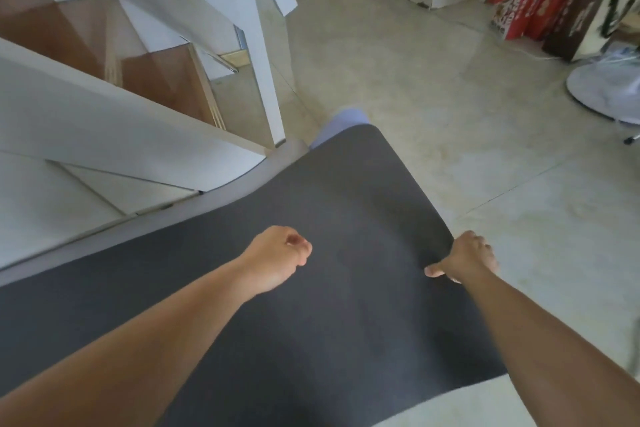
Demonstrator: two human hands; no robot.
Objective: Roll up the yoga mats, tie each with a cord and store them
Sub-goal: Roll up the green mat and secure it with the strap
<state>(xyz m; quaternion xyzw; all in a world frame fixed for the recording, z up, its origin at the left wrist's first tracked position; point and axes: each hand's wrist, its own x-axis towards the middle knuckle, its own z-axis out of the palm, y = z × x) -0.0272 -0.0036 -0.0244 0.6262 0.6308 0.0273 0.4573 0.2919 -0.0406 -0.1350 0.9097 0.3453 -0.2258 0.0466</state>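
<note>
A dark grey yoga mat point(311, 218) fills the lower middle of the view. It is unrolled and bowed, and its left edge shows a paler grey underside. The right hand point(465, 258) holds the mat's right edge, its grip pinching the edge with the thumb on top and the fingers tucked beneath. The left hand point(280, 256) hovers over the middle of the mat, its grip pressed together in a fist with nothing visible inside.

No roll has been started and no cord is in view. The step in hand looks like settling the mat flat. To do it well, the left hand should take the opposite edge so the mat lies square. Rolling can then begin from one short end, tight and even, so the sides stay flush.

A pale blue shape point(343, 121) peeks out just beyond the mat's far end, and I cannot tell what it is. The tiled floor point(415, 97) spreads beyond and right of the mat. A white staircase point(104, 97) rises to the mat's left. Gift bags point(540, 0) and a fan base point(602, 83) stand well beyond it on the right.
</note>
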